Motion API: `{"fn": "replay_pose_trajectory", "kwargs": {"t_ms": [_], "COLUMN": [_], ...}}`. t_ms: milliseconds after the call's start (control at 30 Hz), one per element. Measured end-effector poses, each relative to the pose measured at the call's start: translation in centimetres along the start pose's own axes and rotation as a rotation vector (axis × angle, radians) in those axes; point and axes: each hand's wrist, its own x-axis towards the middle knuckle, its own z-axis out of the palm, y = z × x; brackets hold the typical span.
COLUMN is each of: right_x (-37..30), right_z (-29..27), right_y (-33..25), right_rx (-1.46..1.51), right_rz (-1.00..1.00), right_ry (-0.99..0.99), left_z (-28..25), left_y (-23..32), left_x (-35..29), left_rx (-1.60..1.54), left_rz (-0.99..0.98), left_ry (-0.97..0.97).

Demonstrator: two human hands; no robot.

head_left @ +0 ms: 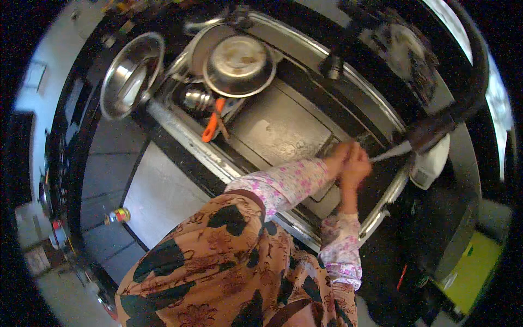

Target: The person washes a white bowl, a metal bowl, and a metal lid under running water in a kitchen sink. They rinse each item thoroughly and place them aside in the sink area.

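Observation:
My two hands meet over the right part of the sink (305, 122), close against each other and a little blurred. My left hand (338, 155) lies against the inner side of my right hand (357, 164), and its fingers are mostly hidden. The right one looks curled, but I cannot see what lies inside it, if anything. From the dark tap (436, 131) on the right, a pale streak (392, 151) that looks like running water reaches my hands. Floral sleeves cover both forearms.
At the sink's far left, an upturned steel bowl (239, 62) rests over other pans. Below it lie steel cups (197, 100) and an orange-handled utensil (213, 121). A steel basin (132, 76) stands left of the sink. A white container (430, 163) is by the tap.

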Motion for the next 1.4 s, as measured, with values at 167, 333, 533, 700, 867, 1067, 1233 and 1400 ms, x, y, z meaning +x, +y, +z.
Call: {"fn": "replay_pose_trajectory", "kwargs": {"t_ms": [167,333,533,700,867,1067,1233,1400], "right_x": [3.7,-3.1,2.9,-0.9,-1.2,4.2,-2.9,-4.0], "right_z": [-0.5,0.5,-1.3,-1.5,-1.1,-2.3,0.6,1.8], "right_y": [6.0,-1.6,12.3,0.2,-3.2,4.1,-0.5,-0.6], "right_rx": [-0.253,0.001,-0.083,1.058,0.810,0.273,0.184,-0.035], "right_rz": [0.005,-0.102,-0.002,0.567,0.396,0.014,-0.163,-0.304], "right_ry": [-0.020,-0.097,-0.155,-0.205,-0.357,-0.292,-0.351,-0.049], "left_z": [5.0,0.4,3.0,1.0,0.7,-3.9,-0.7,1.1], "left_y": [-1.7,-2.7,1.7,5.6,4.4,-2.8,-5.1,-3.7], "left_x": [2.1,1.3,0.9,0.9,2.8,1.3,-0.7,0.1], "left_rx": [-0.328,-0.349,-0.166,0.501,0.298,0.085,-0.358,-0.395], "left_rz": [-0.689,-0.558,-0.537,0.137,-0.065,-0.720,-0.792,-0.701], "left_ry": [0.223,0.177,0.296,0.101,0.609,0.799,0.051,0.039]}}
